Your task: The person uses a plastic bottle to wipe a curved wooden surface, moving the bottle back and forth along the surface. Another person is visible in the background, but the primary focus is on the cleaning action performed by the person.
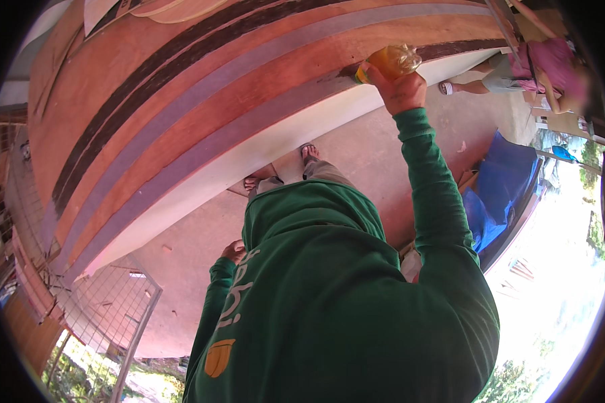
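Note:
In the upper right, my right hand (403, 93) is wrapped round a clear plastic bottle (391, 62) with amber liquid in it. The bottle lies tilted, its crinkled end pointing right and its yellow-green end by the edge of a large striped wooden surface (249, 101). Next to that end, a dark patch (347, 71) marks a purple-grey stripe. My left hand (234, 251) hangs low beside my waist, away from the wood. Its fingers are mostly hidden, so their pose is unclear.
A white side face (269, 144) runs below the wooden edge, near my feet. Another person (551, 70) in pink stands at the far right. A blue tarp (501, 181) is at my right, and a wire mesh panel (117, 302) at the lower left.

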Tool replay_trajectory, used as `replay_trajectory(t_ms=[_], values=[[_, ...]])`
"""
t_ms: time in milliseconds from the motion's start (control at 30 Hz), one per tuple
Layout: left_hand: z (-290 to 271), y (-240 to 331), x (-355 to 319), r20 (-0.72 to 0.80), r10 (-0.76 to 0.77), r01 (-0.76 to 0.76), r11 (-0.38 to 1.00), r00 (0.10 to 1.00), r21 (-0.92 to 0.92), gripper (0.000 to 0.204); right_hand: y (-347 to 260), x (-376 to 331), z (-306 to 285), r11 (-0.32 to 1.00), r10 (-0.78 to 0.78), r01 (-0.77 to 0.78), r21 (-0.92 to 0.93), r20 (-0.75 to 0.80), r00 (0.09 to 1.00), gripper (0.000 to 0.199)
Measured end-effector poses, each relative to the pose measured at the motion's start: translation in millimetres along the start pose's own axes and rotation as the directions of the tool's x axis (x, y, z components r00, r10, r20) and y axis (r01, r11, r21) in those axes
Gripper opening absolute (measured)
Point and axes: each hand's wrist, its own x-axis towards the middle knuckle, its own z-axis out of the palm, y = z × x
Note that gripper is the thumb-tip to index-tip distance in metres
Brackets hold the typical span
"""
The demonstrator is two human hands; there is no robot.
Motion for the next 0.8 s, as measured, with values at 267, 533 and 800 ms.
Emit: replay_trajectory(t_ms=[267,533,800], values=[[21,76,-22,0.016,-0.039,0.036,0.99,0.999,0.135,0.055,30,16,-3,0.99,0.064,-0.055,0.13,-0.068,0.996,0.063],[24,-21,21,-0.005,0.097,-0.097,0.984,0.995,-0.151,0.069,56,47,-19,0.953,0.302,-0.302,0.009,0.029,0.953,0.061],[23,-62,25,-0.026,0.008,-0.012,0.984,1.0,-0.178,0.071,63,26,15,0.918,0.237,-0.204,0.339,-0.057,0.97,0.065]])
